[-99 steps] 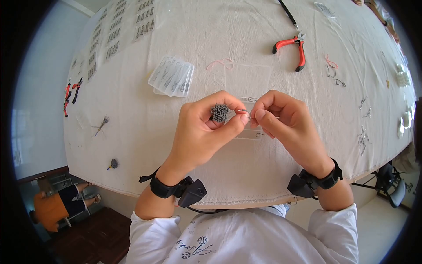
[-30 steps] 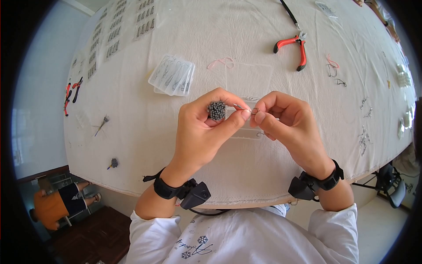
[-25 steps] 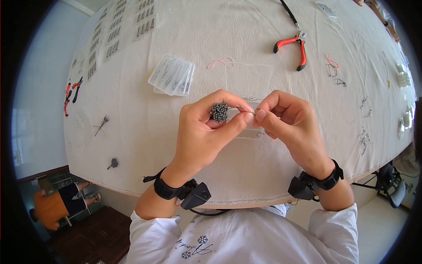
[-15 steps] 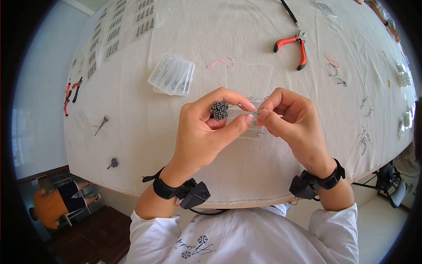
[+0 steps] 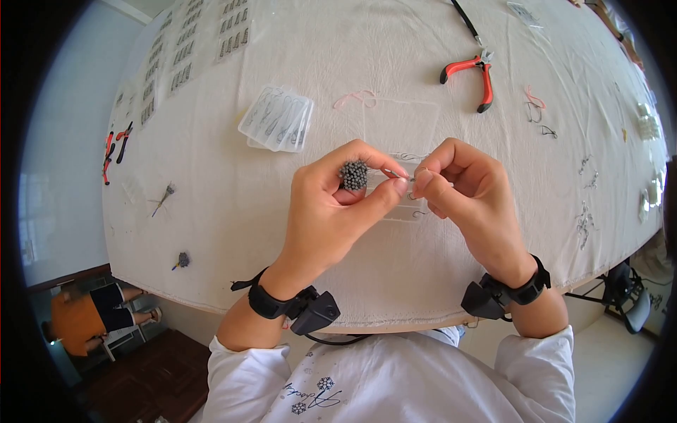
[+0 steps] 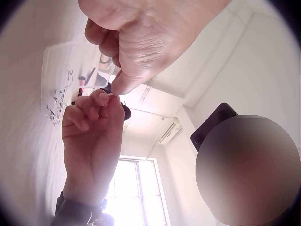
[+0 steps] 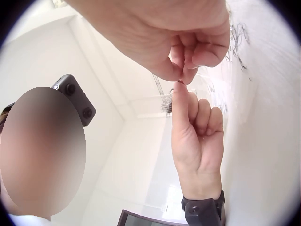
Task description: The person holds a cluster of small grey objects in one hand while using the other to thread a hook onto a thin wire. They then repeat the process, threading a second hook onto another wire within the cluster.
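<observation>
My left hand (image 5: 321, 204) holds a bundle of thin grey round-tipped wires (image 5: 352, 175), seen end-on, inside its curled fingers. A thin metal wire piece (image 5: 396, 174) runs from the left thumb and index finger to my right hand (image 5: 471, 194), whose thumb and index finger pinch its other end. The fingertips of both hands nearly meet, hiding much of the piece. In the right wrist view the left thumb (image 7: 180, 89) reaches up to the right fingertips, and the dark bundle (image 7: 168, 104) shows behind. Beneath the hands lies a clear plastic box (image 5: 403, 106) with small hooks (image 5: 419, 213) in it.
Left of the hands lie stacked clear boxes (image 5: 276, 118) of wire pieces. Red-handled pliers (image 5: 484, 70) and a pink cord (image 5: 355, 99) lie beyond. Small wire bits (image 5: 583, 218) are at right. Another bundle (image 5: 168, 194) lies at left. A person in orange (image 5: 74, 315) is beyond the table.
My right hand has shifted slightly right, and the left thumb and index finger have parted a little. A ring-like loop seen at the right fingertips one second ago is now mostly hidden.
</observation>
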Demonstrator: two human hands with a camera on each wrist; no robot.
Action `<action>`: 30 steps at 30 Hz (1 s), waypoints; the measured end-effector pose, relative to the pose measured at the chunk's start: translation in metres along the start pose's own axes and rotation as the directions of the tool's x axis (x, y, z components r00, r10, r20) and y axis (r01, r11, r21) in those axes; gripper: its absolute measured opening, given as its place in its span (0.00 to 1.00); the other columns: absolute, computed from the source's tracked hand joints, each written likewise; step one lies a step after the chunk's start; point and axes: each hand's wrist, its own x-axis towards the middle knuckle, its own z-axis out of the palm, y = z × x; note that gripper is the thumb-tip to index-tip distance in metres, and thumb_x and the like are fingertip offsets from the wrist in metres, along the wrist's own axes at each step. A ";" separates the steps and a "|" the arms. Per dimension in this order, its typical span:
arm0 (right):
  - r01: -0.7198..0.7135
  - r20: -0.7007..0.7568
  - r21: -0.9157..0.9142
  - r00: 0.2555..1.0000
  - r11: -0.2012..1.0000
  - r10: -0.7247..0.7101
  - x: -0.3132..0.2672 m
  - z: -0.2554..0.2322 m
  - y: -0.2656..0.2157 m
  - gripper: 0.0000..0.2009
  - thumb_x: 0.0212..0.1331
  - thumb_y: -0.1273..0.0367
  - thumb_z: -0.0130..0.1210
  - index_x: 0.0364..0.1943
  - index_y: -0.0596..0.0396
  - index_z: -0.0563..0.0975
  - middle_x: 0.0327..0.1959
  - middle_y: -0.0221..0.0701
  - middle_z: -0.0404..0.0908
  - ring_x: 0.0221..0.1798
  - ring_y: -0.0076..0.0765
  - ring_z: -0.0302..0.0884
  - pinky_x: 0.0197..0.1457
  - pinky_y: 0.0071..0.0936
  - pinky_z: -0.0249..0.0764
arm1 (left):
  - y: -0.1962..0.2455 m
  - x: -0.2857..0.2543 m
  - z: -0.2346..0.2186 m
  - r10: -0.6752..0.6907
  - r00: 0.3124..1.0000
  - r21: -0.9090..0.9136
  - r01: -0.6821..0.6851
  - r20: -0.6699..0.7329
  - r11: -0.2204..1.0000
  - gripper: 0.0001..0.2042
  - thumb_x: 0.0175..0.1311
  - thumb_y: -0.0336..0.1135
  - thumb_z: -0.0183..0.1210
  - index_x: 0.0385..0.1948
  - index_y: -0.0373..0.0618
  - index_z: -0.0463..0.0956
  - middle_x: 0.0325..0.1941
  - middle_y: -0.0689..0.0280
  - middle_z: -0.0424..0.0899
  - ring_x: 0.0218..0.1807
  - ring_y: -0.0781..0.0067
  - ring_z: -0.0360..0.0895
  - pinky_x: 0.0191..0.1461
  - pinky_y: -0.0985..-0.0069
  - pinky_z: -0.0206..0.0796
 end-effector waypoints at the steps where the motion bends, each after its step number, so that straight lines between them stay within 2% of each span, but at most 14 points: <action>1: 0.001 -0.009 0.015 1.000 1.000 -0.001 0.000 -0.001 0.001 0.04 0.60 0.73 0.57 0.31 0.60 0.75 0.29 0.24 0.78 0.34 0.13 0.73 0.36 0.14 0.71 | 0.001 0.000 0.000 -0.001 1.000 -0.018 0.001 -0.005 1.000 0.03 0.58 0.28 0.64 0.32 0.43 0.80 0.20 0.81 0.64 0.21 0.94 0.52 0.24 0.90 0.43; 5: 0.008 -0.022 0.030 1.000 1.000 -0.007 0.002 -0.005 0.000 0.04 0.59 0.74 0.57 0.31 0.60 0.75 0.29 0.24 0.78 0.34 0.14 0.73 0.36 0.14 0.71 | 0.005 0.000 -0.004 -0.037 0.999 -0.058 0.037 0.013 0.998 0.04 0.61 0.31 0.62 0.33 0.43 0.78 0.23 0.79 0.67 0.24 0.93 0.56 0.26 0.90 0.48; 8: 0.008 -0.037 0.043 0.999 0.999 -0.006 0.002 -0.003 0.000 0.04 0.59 0.74 0.56 0.31 0.59 0.75 0.29 0.24 0.78 0.35 0.14 0.73 0.36 0.15 0.71 | -0.008 0.001 -0.004 0.004 1.000 -0.077 -0.001 0.031 0.997 0.04 0.63 0.30 0.59 0.31 0.41 0.76 0.26 0.77 0.69 0.28 0.91 0.61 0.30 0.89 0.53; 11: 0.031 -0.036 0.050 0.999 0.998 -0.029 0.002 -0.004 0.000 0.03 0.59 0.74 0.56 0.31 0.59 0.75 0.29 0.24 0.78 0.35 0.14 0.73 0.37 0.15 0.71 | -0.007 0.001 -0.007 -0.050 0.994 0.035 0.047 0.097 0.998 0.04 0.65 0.28 0.57 0.30 0.40 0.74 0.28 0.75 0.72 0.32 0.88 0.65 0.35 0.87 0.57; 12: 0.033 -0.038 0.049 0.999 0.998 -0.031 0.002 -0.004 0.000 0.03 0.59 0.74 0.56 0.31 0.59 0.75 0.30 0.24 0.78 0.35 0.14 0.73 0.37 0.15 0.71 | -0.011 0.004 -0.007 0.074 0.991 0.081 -0.083 0.113 0.993 0.04 0.65 0.28 0.56 0.30 0.40 0.74 0.28 0.74 0.73 0.32 0.88 0.66 0.35 0.87 0.58; 14: 0.037 -0.041 0.048 0.999 0.998 -0.035 0.002 -0.005 0.001 0.03 0.59 0.74 0.56 0.31 0.59 0.75 0.30 0.25 0.78 0.35 0.14 0.74 0.37 0.14 0.71 | -0.022 0.010 -0.007 0.312 0.936 0.163 -0.337 0.160 0.927 0.05 0.66 0.28 0.55 0.30 0.40 0.73 0.29 0.73 0.74 0.32 0.88 0.66 0.36 0.87 0.59; 17: 0.029 -0.041 0.039 0.999 0.999 -0.028 0.002 -0.005 0.000 0.03 0.59 0.74 0.56 0.31 0.59 0.75 0.30 0.24 0.78 0.35 0.14 0.73 0.37 0.14 0.71 | -0.016 0.006 -0.008 0.214 0.965 0.189 -0.241 0.152 0.952 0.04 0.67 0.28 0.54 0.30 0.40 0.73 0.29 0.72 0.75 0.31 0.88 0.66 0.35 0.87 0.58; 20: 0.034 -0.049 0.023 0.998 0.999 -0.033 0.002 -0.005 0.000 0.03 0.59 0.75 0.56 0.31 0.59 0.74 0.30 0.24 0.78 0.35 0.14 0.73 0.37 0.14 0.71 | -0.010 0.002 -0.007 0.049 0.990 0.122 -0.065 0.131 0.990 0.04 0.67 0.27 0.54 0.30 0.40 0.73 0.29 0.73 0.74 0.29 0.88 0.65 0.33 0.87 0.57; 23: 0.015 -0.041 0.014 0.999 1.000 -0.015 0.002 -0.005 -0.001 0.03 0.59 0.75 0.57 0.31 0.59 0.74 0.30 0.24 0.78 0.35 0.14 0.73 0.37 0.14 0.71 | -0.010 0.002 -0.008 0.055 0.994 0.118 -0.067 0.098 0.991 0.04 0.67 0.27 0.54 0.30 0.41 0.73 0.28 0.75 0.74 0.27 0.90 0.63 0.30 0.89 0.55; 26: 0.017 -0.031 0.013 0.999 1.000 -0.017 0.003 -0.006 -0.001 0.03 0.58 0.75 0.56 0.31 0.59 0.74 0.30 0.24 0.78 0.35 0.14 0.73 0.37 0.14 0.71 | -0.002 0.001 -0.010 0.001 0.994 0.148 -0.017 0.106 0.989 0.03 0.66 0.27 0.56 0.30 0.41 0.74 0.27 0.76 0.74 0.26 0.93 0.62 0.27 0.90 0.52; 30: 0.037 -0.008 0.003 0.999 0.999 -0.037 0.003 -0.005 -0.001 0.03 0.59 0.75 0.57 0.31 0.58 0.74 0.30 0.24 0.77 0.35 0.13 0.72 0.38 0.15 0.72 | -0.007 0.001 -0.010 0.034 0.997 0.163 -0.046 0.076 0.986 0.02 0.64 0.26 0.57 0.31 0.41 0.75 0.27 0.77 0.75 0.26 0.94 0.61 0.26 0.92 0.50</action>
